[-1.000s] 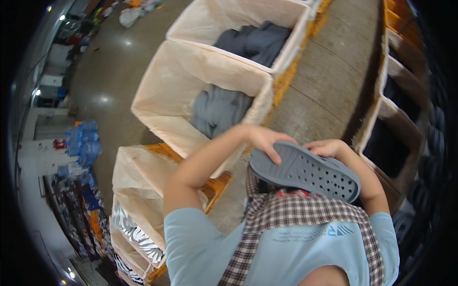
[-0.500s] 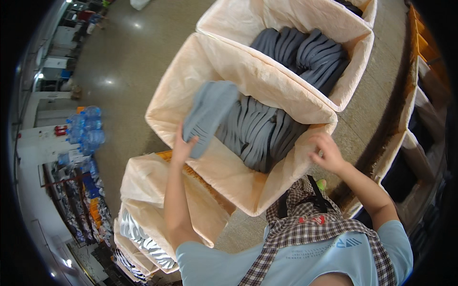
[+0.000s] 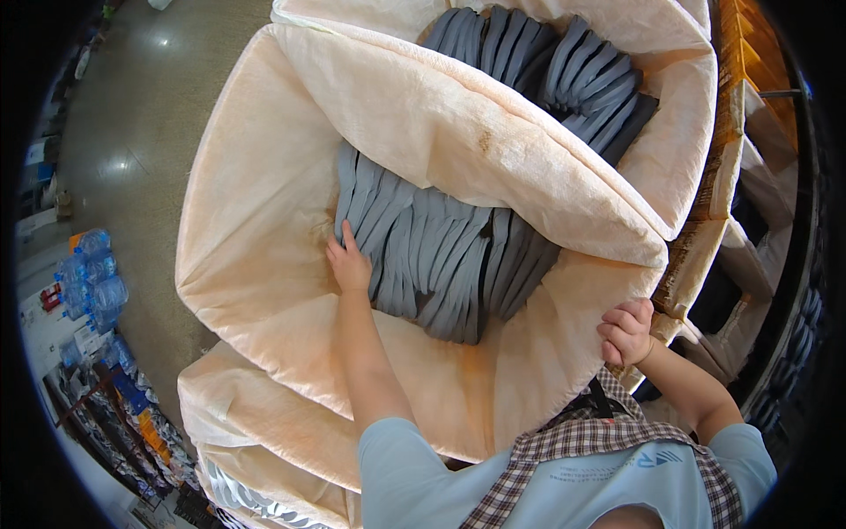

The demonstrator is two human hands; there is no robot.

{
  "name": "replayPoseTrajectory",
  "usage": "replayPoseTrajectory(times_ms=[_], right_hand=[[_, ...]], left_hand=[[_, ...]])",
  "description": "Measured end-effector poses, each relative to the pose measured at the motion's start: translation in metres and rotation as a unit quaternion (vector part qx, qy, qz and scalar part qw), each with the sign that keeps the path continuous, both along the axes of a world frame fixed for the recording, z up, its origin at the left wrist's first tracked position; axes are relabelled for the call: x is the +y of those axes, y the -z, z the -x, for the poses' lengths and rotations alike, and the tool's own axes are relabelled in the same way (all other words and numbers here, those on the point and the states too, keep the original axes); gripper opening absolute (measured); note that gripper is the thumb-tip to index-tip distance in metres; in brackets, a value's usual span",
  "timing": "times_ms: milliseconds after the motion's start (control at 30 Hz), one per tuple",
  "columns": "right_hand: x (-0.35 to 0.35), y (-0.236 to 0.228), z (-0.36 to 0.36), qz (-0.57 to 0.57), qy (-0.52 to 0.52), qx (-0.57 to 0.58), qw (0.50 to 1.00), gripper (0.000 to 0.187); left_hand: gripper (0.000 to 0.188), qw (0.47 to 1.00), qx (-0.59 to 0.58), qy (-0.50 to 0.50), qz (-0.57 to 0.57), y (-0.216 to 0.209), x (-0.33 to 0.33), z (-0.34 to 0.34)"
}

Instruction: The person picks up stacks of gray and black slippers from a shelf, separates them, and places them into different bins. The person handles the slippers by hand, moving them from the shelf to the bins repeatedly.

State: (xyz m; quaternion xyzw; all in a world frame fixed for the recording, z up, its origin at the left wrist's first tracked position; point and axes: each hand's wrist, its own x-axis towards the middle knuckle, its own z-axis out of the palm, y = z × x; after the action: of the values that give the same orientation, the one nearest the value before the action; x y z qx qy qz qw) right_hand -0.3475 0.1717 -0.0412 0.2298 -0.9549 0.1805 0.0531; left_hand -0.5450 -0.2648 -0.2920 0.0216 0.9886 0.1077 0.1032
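Note:
A cloth-lined bin [image 3: 256, 159] stands in front of me with a packed row of grey shoe soles [image 3: 432, 242] on edge inside it. My left hand [image 3: 351, 264] reaches down into it and is closed on a sole at the row's left end; the hand hides part of that sole. At the near right corner my right hand [image 3: 627, 332] is curled round the rim of the pale cloth liner [image 3: 573, 326], its fingers folded in.
Behind it, a second lined bin [image 3: 683, 132] holds darker grey soles [image 3: 582, 79]. Another cloth-lined container [image 3: 264, 397] adjoins at the lower left, with pale striped pieces [image 3: 242, 494] below. Lined crates [image 3: 753, 256] line the right side. Blue water bottles [image 3: 92, 273] stand far left.
My left hand has carried a grey sole down to the row's left end. My right hand, loose near the corner before, has closed on the liner rim. The view has moved closer to the bin.

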Motion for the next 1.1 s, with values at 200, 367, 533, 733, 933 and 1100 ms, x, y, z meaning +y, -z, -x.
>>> replayPoseTrajectory(times_ms=[200,367,533,733,933,1100], right_hand=[[0.002,0.003,-0.005,-0.007,-0.012,0.003,1.0,0.019],[0.001,0.004,-0.007,0.0,-0.001,0.023,1.0,0.018],[0.006,0.002,-0.012,0.004,0.007,0.035,0.999,0.016],[0.007,-0.027,-0.028,0.27,-0.02,-0.11,0.956,0.047],[0.089,-0.155,-0.147,0.284,0.2,0.071,0.935,0.03],[0.23,-0.267,-0.35,0.326,0.543,0.275,0.723,0.014]], left_hand=[[0.098,0.997,-0.01,-0.046,-0.054,0.022,0.008,0.022],[0.112,0.985,-0.143,-0.09,0.024,0.01,0.036,0.034],[0.102,0.97,-0.206,0.01,0.125,-0.03,0.025,0.059],[0.057,0.954,0.297,-0.047,0.002,-0.147,0.087,0.026],[0.056,0.875,0.224,0.058,-0.426,-0.286,0.193,-0.067],[0.045,0.861,0.103,0.171,-0.468,-0.365,0.363,-0.139]])
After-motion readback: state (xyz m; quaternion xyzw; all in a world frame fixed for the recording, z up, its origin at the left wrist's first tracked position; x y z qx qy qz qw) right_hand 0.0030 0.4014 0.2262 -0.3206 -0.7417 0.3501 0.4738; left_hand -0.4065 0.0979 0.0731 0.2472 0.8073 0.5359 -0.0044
